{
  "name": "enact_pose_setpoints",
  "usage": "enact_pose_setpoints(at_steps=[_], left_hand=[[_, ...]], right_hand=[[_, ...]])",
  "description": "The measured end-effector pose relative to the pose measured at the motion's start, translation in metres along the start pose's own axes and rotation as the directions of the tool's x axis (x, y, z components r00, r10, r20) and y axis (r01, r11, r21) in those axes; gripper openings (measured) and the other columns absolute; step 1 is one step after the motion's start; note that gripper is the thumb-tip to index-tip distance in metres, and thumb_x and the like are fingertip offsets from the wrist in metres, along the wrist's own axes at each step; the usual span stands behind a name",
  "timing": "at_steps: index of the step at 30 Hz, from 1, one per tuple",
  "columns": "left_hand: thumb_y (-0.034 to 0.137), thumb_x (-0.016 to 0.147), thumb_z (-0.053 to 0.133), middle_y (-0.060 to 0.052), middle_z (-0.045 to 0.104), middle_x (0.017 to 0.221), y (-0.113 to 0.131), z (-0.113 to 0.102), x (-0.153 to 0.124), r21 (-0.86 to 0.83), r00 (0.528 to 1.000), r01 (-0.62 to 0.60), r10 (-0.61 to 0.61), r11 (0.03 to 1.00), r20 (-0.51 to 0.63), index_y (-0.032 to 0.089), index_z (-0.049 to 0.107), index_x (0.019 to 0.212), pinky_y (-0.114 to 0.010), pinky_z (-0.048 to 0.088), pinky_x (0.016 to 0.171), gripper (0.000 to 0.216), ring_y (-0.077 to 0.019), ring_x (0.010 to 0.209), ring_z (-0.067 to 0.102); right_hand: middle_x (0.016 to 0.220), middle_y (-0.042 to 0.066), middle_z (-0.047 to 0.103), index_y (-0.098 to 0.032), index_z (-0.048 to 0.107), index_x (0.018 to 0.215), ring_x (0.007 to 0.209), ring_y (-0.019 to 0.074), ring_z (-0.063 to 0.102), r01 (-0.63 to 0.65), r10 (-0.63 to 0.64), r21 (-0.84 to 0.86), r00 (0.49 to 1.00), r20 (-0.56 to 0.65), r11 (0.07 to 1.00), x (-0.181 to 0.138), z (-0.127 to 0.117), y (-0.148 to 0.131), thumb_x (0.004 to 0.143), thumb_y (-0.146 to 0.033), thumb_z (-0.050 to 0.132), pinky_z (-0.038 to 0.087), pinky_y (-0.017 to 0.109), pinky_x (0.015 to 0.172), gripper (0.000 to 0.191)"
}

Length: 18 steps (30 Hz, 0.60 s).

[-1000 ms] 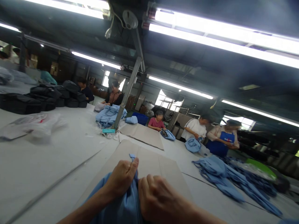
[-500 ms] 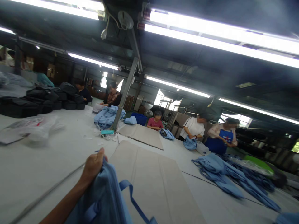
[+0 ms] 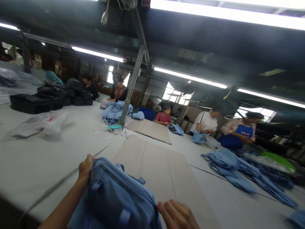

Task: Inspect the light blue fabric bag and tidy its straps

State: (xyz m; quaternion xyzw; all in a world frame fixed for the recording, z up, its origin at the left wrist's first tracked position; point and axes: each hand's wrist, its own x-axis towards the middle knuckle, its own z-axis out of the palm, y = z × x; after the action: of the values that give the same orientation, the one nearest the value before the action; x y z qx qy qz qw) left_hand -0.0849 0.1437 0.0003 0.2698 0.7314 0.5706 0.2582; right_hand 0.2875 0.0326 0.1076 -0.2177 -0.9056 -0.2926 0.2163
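Note:
A blue fabric bag (image 3: 114,194) with a zipper along its upper edge and small strap loops fills the lower middle of the view. My left hand (image 3: 86,166) is closed on its upper left corner. At the right end of the bag is my right hand (image 3: 177,214), fingers curled against the zipper edge; the fingertips are partly hidden, and the hand looks closed on the bag's edge. The bag is held up tilted over the white table (image 3: 78,143), its lower part cut off by the frame.
Beige sheets (image 3: 157,162) lie ahead on the table. Blue bags (image 3: 114,112) sit by a metal post (image 3: 132,84); black bags (image 3: 47,98) and a plastic bag (image 3: 47,124) lie left. Blue fabric pieces (image 3: 228,165) lie right. Several co-workers (image 3: 164,117) are along the far side.
My right hand has come into view at the bag's right end. The bag has turned and spread wider, its front now facing me. My left hand has shifted left, and the view has tilted down.

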Motion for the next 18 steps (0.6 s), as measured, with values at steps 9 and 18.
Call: enact_pose_setpoints(at_steps=[9, 18], left_hand=[[0.045, 0.079, 0.038, -0.011, 0.066, 0.055, -0.017, 0.0, 0.009, 0.003, 0.994, 0.109, -0.109, 0.994, 0.027, 0.017, 0.066, 0.063, -0.04, 0.054, 0.064, 0.043, -0.031, 0.066, 0.066], [0.048, 0.083, 0.038, -0.009, 0.068, 0.058, -0.036, -0.006, -0.008, 0.054, 0.996, 0.003, -0.008, 0.999, 0.088, 0.018, 0.068, 0.066, -0.043, 0.053, 0.075, 0.046, -0.0333, 0.074, 0.067]], right_hand=[[0.065, -0.002, 0.057, -0.019, 0.056, 0.088, 0.057, 0.0133, 0.052, -0.244, 0.236, 0.095, 0.968, 0.086, 0.965, -0.053, 0.027, -0.014, 0.097, -0.01, 0.036, 0.035, 0.027, 0.055, 0.023], [0.055, -0.001, 0.059, -0.012, 0.057, 0.097, 0.043, 0.013, 0.054, -0.239, 0.252, 0.107, 0.959, -0.13, 0.965, -0.116, 0.074, -0.06, 0.096, -0.009, 0.022, 0.037, 0.026, 0.043, 0.036]])
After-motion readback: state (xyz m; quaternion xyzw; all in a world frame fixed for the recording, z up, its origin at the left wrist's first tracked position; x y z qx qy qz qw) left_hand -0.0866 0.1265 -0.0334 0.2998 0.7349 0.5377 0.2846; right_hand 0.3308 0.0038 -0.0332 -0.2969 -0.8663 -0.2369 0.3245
